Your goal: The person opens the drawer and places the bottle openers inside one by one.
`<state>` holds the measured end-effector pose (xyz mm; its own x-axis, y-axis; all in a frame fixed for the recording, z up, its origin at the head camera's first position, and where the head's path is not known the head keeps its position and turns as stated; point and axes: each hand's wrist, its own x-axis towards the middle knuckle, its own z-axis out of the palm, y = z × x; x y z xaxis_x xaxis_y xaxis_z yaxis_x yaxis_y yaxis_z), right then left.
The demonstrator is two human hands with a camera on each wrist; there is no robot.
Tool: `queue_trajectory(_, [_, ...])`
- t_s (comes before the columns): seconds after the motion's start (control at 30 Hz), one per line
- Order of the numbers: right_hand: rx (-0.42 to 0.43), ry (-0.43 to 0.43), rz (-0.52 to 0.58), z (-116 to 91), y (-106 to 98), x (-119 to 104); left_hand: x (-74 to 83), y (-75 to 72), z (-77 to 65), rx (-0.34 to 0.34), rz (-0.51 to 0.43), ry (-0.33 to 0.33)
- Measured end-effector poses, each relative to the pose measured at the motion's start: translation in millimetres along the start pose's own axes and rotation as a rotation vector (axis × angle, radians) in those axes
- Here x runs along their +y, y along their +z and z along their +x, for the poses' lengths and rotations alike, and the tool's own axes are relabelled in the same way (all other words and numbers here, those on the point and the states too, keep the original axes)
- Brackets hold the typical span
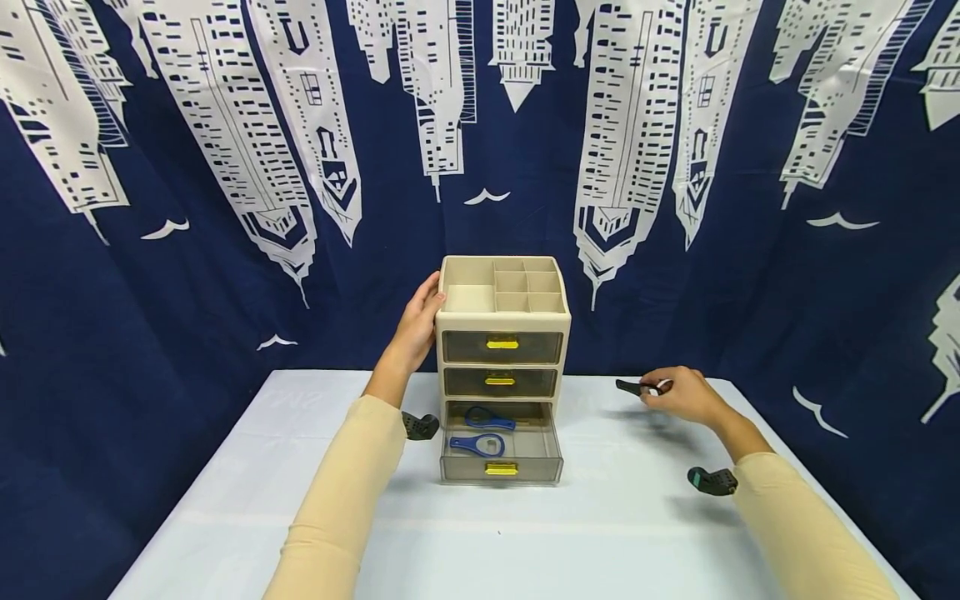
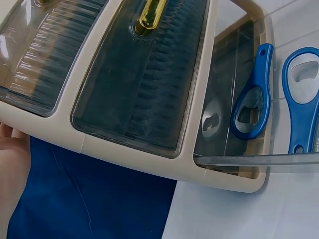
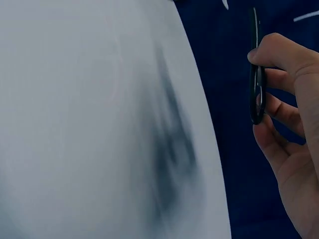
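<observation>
A cream desktop drawer cabinet (image 1: pixel 502 318) stands at the back of the white table. My left hand (image 1: pixel 420 321) rests against its upper left side, fingers along the wall; in the left wrist view only part of this hand (image 2: pixel 14 167) shows at the edge. The bottom drawer (image 1: pixel 534 442) is pulled out, and two blue bottle openers (image 1: pixel 487 446) lie in it. To the right of the cabinet, my right hand (image 1: pixel 684 394) pinches a black bottle opener (image 3: pixel 256 74) between thumb and fingers, raised above the table, its shadow falling on the cloth.
Two upper drawers (image 1: pixel 502 347) with yellow handles are closed. The cabinet's top has several compartments (image 1: pixel 470 297). A navy curtain (image 1: pixel 420 225) with white building prints hangs behind the table (image 1: pixel 570 542). Black wrist devices (image 1: pixel 712 481) sit at both sleeves.
</observation>
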<state>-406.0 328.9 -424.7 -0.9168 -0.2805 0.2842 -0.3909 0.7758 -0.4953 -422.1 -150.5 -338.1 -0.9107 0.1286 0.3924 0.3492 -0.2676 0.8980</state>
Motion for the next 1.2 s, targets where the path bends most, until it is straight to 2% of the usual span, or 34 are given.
queue_trajectory(0.2, [-0.032, -0.019, 0.048, 3.8, -0.3, -21.4, -0.4, 0.8, -0.6, 0.001, -0.003, 0.006])
queue_trajectory(0.37, [-0.043, -0.076, 0.047, 3.3, 5.7, -43.4, 0.6, -0.2, -0.3, -0.004, -0.006, 0.006])
queue_trajectory(0.57, [-0.033, -0.228, 0.035, 4.3, 17.4, -71.8, 1.1, -1.6, -0.3, 0.003, -0.008, 0.008])
queue_trajectory(0.67, [-0.039, -0.277, 0.036, 4.1, 22.1, -82.9, 0.9, -1.3, -0.9, -0.006, -0.003, 0.008])
queue_trajectory(0.93, [-0.08, -0.432, 0.065, 1.4, 40.3, -108.8, 0.6, -3.1, -1.3, -0.021, 0.002, 0.009])
queue_trajectory(1.2, [-0.14, -0.597, 0.038, 4.7, 61.8, -135.9, 0.8, -0.2, -0.5, -0.012, 0.004, 0.008])
